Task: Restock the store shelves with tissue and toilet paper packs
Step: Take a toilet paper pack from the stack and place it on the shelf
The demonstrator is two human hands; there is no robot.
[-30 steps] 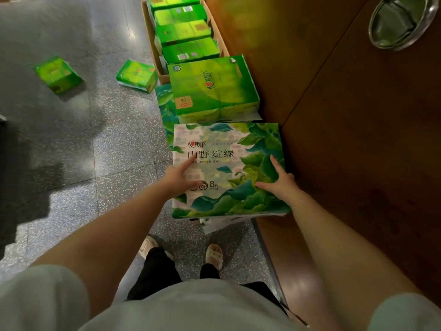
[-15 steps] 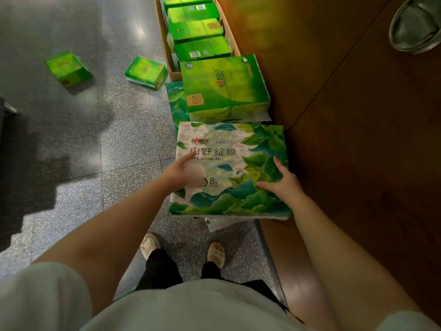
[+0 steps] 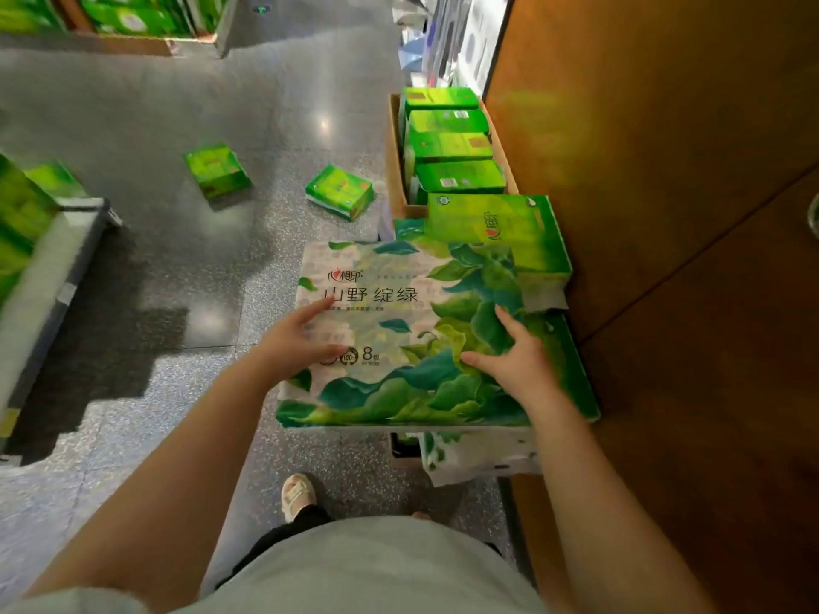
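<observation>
Down at floor level beside the wooden counter (image 3: 664, 214), both hands are on the big leaf-printed tissue pack (image 3: 399, 330), the one marked with an 8. The left hand (image 3: 294, 343) lies on the pack's top face near its left edge, forefinger stretched forward and thumb out along the print, the grip spread and flat rather than curled. The right hand (image 3: 516, 356) sits on the right half of that same face, fingers splayed over the dark green leaves, also spread; whether any fingertip hooks the far edge cannot be told. The pack lies flat on top of other packs, with a white-and-leaf wrapper (image 3: 478, 458) poking out beneath its near edge and a bright green pack (image 3: 571, 370) showing along its right side against the counter. Just behind it rests a plain green tissue pack (image 3: 496, 228), and beyond that an open cardboard box (image 3: 394, 161) holds a row of small green packs standing in a line. Two loose small green packs (image 3: 217, 170) (image 3: 340, 191) lie well apart on the speckled grey floor (image 3: 155, 303). At far left, a trolley (image 3: 57, 259) carries more green packs. One sandalled foot (image 3: 298, 496) shows below.
</observation>
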